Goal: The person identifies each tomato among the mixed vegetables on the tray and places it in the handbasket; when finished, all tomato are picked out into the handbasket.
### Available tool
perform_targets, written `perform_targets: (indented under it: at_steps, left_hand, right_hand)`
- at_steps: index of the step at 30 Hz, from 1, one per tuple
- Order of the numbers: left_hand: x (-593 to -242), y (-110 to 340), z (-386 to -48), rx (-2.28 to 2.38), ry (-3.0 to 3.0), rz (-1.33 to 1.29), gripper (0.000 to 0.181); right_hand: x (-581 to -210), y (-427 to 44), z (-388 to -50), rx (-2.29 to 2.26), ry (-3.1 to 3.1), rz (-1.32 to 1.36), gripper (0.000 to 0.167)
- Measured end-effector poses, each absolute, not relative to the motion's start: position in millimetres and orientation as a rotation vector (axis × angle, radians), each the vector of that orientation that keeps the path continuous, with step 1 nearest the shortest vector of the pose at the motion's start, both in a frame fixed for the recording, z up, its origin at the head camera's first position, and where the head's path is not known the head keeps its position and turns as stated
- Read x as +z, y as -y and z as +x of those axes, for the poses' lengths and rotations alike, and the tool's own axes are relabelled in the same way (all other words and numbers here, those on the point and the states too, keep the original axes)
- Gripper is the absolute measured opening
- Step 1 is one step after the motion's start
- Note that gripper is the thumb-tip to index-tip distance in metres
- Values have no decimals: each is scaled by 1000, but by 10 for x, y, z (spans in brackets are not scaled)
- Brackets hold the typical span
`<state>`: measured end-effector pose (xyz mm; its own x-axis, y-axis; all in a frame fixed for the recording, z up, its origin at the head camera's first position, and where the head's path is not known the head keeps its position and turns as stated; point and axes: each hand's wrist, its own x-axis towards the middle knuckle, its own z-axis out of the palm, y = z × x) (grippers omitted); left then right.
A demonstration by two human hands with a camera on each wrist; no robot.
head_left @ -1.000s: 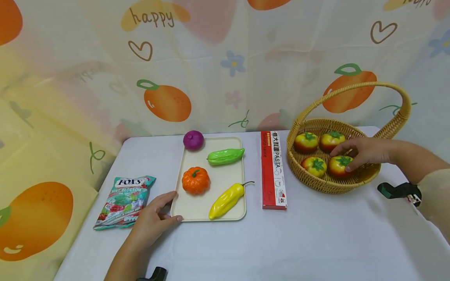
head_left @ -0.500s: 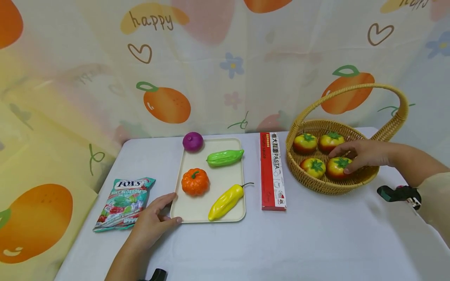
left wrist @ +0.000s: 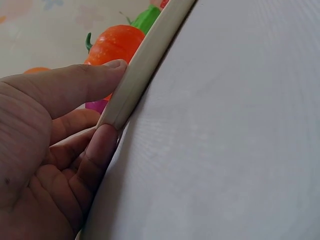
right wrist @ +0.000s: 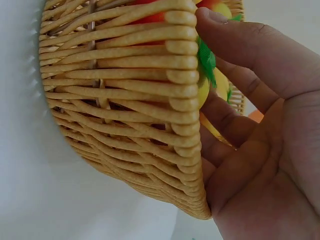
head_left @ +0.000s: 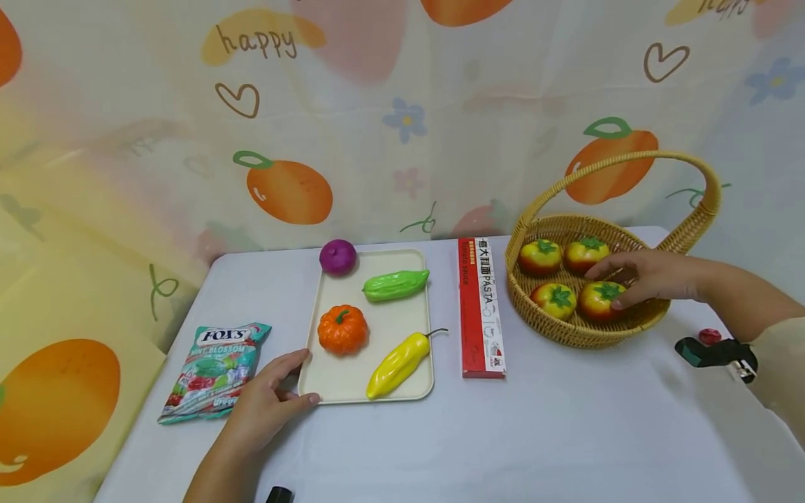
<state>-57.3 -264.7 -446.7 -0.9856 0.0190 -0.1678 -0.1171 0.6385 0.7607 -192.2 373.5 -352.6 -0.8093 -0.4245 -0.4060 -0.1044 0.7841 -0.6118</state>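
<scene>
In the head view my left hand (head_left: pixel 267 398) is at the near left corner of a cream tray (head_left: pixel 339 392), gripping its rim between thumb and fingers. The left wrist view shows the thumb and a fingertip against the tray's rim (left wrist: pixel 132 82). On the tray lie a purple onion (head_left: pixel 337 257), a green bumpy vegetable (head_left: pixel 396 286), an orange pumpkin (head_left: pixel 342 330) and a yellow pepper (head_left: pixel 396 367). My right hand (head_left: pixel 654 279) reaches into a wicker basket (head_left: pixel 534 318), thumb and fingers around the near right red-and-yellow tomato (head_left: pixel 599 303). The basket wall partly hides that grip in the right wrist view.
A red and white pasta box (head_left: pixel 481 307) lies between tray and basket. Left of the tray is a green candy bag (head_left: pixel 210 374), close to my left forearm. Three other tomatoes (head_left: pixel 553 300) sit in the basket under its tall handle (head_left: pixel 629 161). A patterned cloth hangs behind.
The head view has shifted slightly, so everything appears a little further left and lower. Both hands keep their places. A small red thing now shows beside the right wrist strap.
</scene>
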Motion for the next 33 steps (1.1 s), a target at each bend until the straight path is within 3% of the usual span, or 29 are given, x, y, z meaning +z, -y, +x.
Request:
perform_targets:
  at_steps: [26,33]
  left_hand:
    - [-4446,2641,-600,1258,-2683,-118,82]
    - [-4399,2677,-576,1212,-2686,-97,80]
  right_hand:
    - [-3427,-3821,-1773,-836,-2582,-417,47]
    - [-3362,-3729,-1630,-870,-2663,-422,52]
